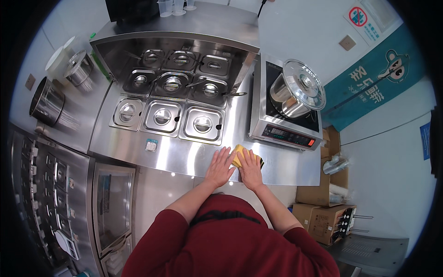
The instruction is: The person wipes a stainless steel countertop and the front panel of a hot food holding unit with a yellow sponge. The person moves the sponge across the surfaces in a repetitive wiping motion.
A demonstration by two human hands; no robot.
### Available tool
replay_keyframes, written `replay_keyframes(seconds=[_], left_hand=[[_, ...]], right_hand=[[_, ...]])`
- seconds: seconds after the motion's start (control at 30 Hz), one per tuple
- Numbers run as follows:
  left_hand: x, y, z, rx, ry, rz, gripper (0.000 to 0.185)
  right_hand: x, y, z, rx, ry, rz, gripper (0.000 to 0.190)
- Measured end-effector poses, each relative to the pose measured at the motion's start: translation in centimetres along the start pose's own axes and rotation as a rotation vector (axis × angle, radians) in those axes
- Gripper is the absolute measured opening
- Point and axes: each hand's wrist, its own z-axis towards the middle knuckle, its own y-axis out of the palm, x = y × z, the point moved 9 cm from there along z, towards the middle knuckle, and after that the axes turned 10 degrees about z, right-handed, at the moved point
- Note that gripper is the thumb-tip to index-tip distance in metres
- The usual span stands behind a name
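Note:
A folded yellow cloth (241, 156) lies on the stainless steel counter (193, 157) near its front edge. My right hand (250, 169) rests on the cloth with its fingers spread, pressing down rather than gripping. Just left of it, my left hand (219, 168) lies palm down, fingertips at the counter and the thumb side close to the cloth's left edge. Beyond my hands sit several lidded steel pans (202, 125) set into the counter. To the right stands an induction cooker (290, 135) with a lidded steel pot (289, 98) on it.
A small label (151, 145) lies on the counter's front left. Spoon handles (234, 94) stick out of some pans. An empty-looking steel pot (47, 101) and a lidded one (79, 67) stand at the left. Cardboard boxes (320, 221) are stacked at the lower right.

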Motion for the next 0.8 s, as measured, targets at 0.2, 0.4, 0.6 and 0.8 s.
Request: replay_keyframes(seconds=[0.2,0.4,0.6,0.8], left_hand=[[0.0,0.1,-0.1,0.033,0.008,-0.016,0.061],[0.0,0.5,-0.1,0.034,0.013,0.027,0.061],[0.0,0.6,0.0,0.028,0.016,0.037,0.060],[0.0,0.5,-0.1,0.048,0.017,-0.020,0.060]], right_hand=[[1.8,-0.6,-0.7,0.054,0.062,-0.002,0.061],[8.3,-2.0,-3.7,0.136,0.298,-0.030,0.061],[14.5,-3.6,-7.0,0.222,0.577,-0.053,0.062],[12.9,-2.4,-5.7,0.232,0.610,-0.069,0.063]])
